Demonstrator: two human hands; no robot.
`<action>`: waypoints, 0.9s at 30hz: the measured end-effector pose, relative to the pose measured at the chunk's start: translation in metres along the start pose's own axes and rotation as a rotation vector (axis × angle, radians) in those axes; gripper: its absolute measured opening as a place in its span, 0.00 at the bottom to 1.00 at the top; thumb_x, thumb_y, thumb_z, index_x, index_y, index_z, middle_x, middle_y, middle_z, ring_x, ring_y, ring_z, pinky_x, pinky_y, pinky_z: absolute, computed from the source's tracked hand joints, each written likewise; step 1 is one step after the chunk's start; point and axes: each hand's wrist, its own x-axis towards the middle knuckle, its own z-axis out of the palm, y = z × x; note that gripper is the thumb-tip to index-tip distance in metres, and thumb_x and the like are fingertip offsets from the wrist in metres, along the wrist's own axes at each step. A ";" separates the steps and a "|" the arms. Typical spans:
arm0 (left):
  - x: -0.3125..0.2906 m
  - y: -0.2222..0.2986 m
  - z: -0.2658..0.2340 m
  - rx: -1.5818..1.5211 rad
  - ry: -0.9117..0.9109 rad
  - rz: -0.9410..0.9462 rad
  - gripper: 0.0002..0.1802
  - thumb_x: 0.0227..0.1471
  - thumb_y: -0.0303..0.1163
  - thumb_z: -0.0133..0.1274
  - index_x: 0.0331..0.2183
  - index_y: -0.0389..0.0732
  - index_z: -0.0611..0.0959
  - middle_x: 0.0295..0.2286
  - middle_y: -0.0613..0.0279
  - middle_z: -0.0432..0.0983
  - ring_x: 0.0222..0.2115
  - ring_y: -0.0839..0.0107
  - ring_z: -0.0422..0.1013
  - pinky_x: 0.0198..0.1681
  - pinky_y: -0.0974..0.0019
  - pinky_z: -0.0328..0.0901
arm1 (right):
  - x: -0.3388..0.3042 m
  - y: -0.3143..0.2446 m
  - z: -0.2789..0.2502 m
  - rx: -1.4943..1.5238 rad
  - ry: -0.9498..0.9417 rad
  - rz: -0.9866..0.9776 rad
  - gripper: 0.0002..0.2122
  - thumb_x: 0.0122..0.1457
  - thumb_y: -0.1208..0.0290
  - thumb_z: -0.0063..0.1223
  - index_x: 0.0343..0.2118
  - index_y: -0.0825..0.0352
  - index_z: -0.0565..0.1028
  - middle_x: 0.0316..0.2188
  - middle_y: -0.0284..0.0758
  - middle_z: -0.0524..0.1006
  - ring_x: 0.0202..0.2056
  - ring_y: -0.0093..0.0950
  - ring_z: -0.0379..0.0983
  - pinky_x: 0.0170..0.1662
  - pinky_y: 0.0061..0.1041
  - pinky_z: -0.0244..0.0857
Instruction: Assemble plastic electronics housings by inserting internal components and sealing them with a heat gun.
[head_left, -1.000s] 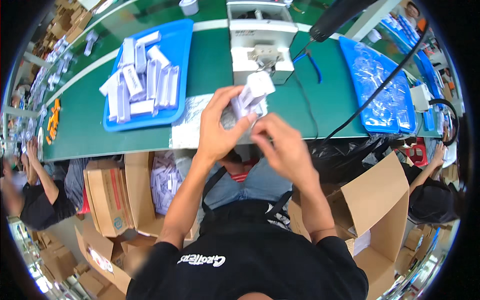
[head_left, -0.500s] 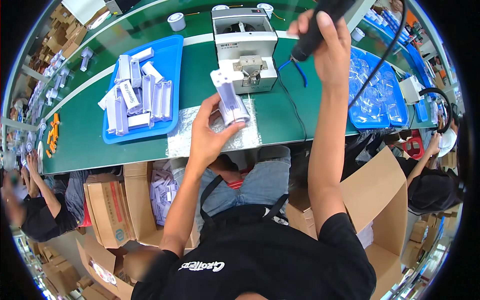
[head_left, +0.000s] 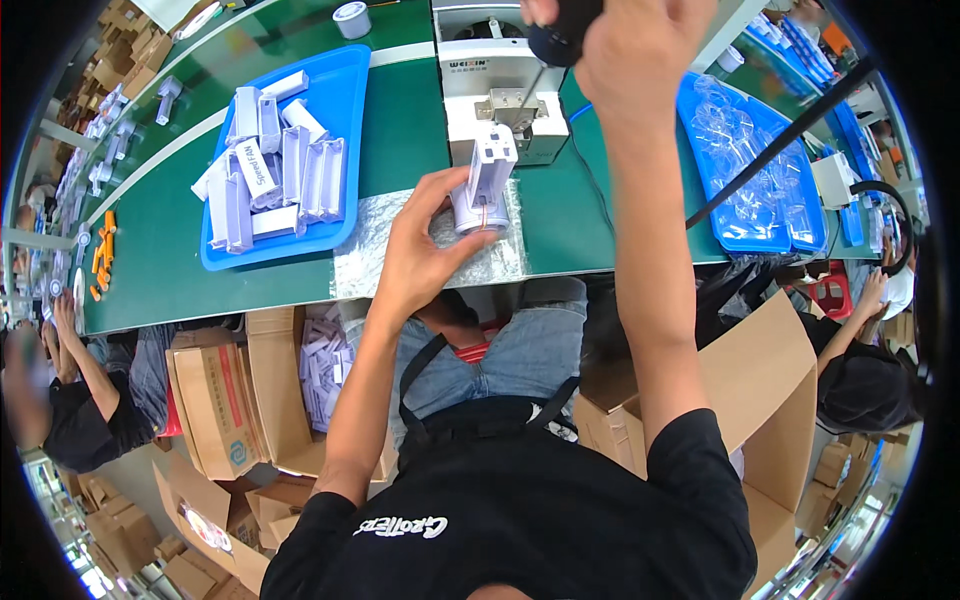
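Note:
My left hand (head_left: 425,235) is wrapped round the round base of a white plastic fan housing (head_left: 482,212), whose open handle stands upright over the bubble wrap (head_left: 380,240). A thin reddish wire shows on the base's front. Up at the back, my right hand (head_left: 640,65) grips a black electric screwdriver (head_left: 566,30). Its thin bit slants down to the metal bracket (head_left: 510,104) on the front of a grey-white screw feeder (head_left: 462,125). Whether the bit's tip touches the bracket I cannot tell. The feeder stands just behind the fan housing.
On the left, a blue tray (head_left: 352,150) holds several white handle shells. Clear plastic pieces fill blue trays (head_left: 740,242) on the right. A black cable (head_left: 780,145) crosses above them. Orange parts (head_left: 104,255) lie far left. Open cardboard boxes (head_left: 275,390) flank my legs; other people sit at both sides.
My right hand has brought the screwdriver left and down over the feeder, its bit at the bracket. My left hand has shifted the fan housing slightly right and made its handle more upright.

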 end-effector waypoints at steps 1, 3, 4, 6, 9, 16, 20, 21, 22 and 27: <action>0.001 0.000 0.000 -0.014 -0.009 -0.003 0.39 0.45 0.23 0.73 0.59 0.35 0.78 0.56 0.53 0.76 0.56 0.60 0.74 0.62 0.58 0.67 | 0.003 0.009 0.003 -0.019 -0.021 -0.058 0.13 0.72 0.64 0.60 0.49 0.67 0.72 0.21 0.29 0.74 0.15 0.16 0.67 0.18 0.16 0.60; 0.000 -0.003 -0.001 -0.024 -0.002 -0.020 0.39 0.45 0.24 0.73 0.59 0.35 0.78 0.55 0.53 0.76 0.56 0.60 0.74 0.62 0.59 0.67 | 0.007 0.007 0.026 0.182 0.061 0.090 0.13 0.71 0.64 0.61 0.49 0.67 0.73 0.22 0.27 0.74 0.16 0.14 0.66 0.18 0.15 0.58; -0.001 -0.003 -0.001 -0.036 0.003 -0.034 0.39 0.45 0.24 0.73 0.59 0.35 0.78 0.55 0.53 0.76 0.56 0.60 0.74 0.61 0.59 0.67 | 0.004 0.011 0.018 -0.084 -0.054 -0.030 0.14 0.72 0.63 0.60 0.50 0.67 0.73 0.20 0.26 0.73 0.15 0.13 0.65 0.18 0.14 0.57; -0.002 -0.003 0.000 -0.033 0.013 -0.037 0.38 0.45 0.24 0.73 0.59 0.35 0.78 0.54 0.53 0.76 0.55 0.61 0.75 0.61 0.59 0.67 | 0.002 0.016 0.006 -0.078 -0.070 -0.024 0.13 0.72 0.64 0.60 0.50 0.66 0.73 0.20 0.26 0.72 0.15 0.13 0.64 0.18 0.15 0.56; -0.002 -0.001 0.003 -0.037 0.045 -0.047 0.38 0.44 0.24 0.74 0.58 0.35 0.78 0.51 0.55 0.77 0.52 0.62 0.75 0.60 0.60 0.68 | 0.003 0.020 0.007 -0.108 -0.070 -0.013 0.12 0.72 0.64 0.59 0.50 0.66 0.73 0.18 0.26 0.72 0.15 0.14 0.64 0.18 0.15 0.56; -0.002 0.000 0.009 -0.010 0.099 -0.003 0.37 0.42 0.25 0.76 0.56 0.36 0.80 0.48 0.56 0.77 0.48 0.62 0.77 0.57 0.60 0.70 | -0.004 0.014 0.005 -0.054 -0.018 0.049 0.13 0.73 0.64 0.58 0.49 0.67 0.73 0.19 0.29 0.74 0.15 0.16 0.66 0.18 0.16 0.58; -0.002 -0.001 0.009 0.028 0.122 -0.011 0.38 0.42 0.26 0.77 0.56 0.36 0.80 0.47 0.55 0.78 0.47 0.60 0.77 0.56 0.60 0.70 | -0.012 -0.004 0.007 -0.025 -0.008 -0.001 0.13 0.74 0.63 0.56 0.51 0.68 0.74 0.20 0.31 0.75 0.14 0.17 0.67 0.18 0.16 0.61; -0.001 0.000 0.009 0.059 0.126 -0.002 0.39 0.41 0.27 0.77 0.55 0.36 0.80 0.47 0.54 0.78 0.47 0.60 0.78 0.55 0.60 0.71 | -0.016 -0.014 0.010 -0.084 0.053 0.026 0.17 0.75 0.62 0.53 0.56 0.70 0.73 0.19 0.31 0.75 0.14 0.18 0.67 0.17 0.16 0.61; -0.001 0.001 0.010 0.088 0.128 0.007 0.39 0.41 0.27 0.78 0.55 0.36 0.80 0.46 0.54 0.79 0.46 0.59 0.78 0.55 0.60 0.71 | -0.020 -0.027 0.015 -0.083 0.072 0.032 0.20 0.75 0.60 0.52 0.58 0.72 0.71 0.19 0.32 0.75 0.14 0.18 0.67 0.17 0.17 0.61; -0.001 -0.001 0.008 0.134 0.146 0.020 0.39 0.40 0.28 0.78 0.55 0.37 0.80 0.46 0.53 0.79 0.45 0.58 0.78 0.53 0.59 0.72 | -0.027 -0.038 0.023 -0.081 0.028 0.068 0.27 0.76 0.56 0.49 0.64 0.77 0.65 0.20 0.34 0.74 0.14 0.18 0.68 0.17 0.17 0.62</action>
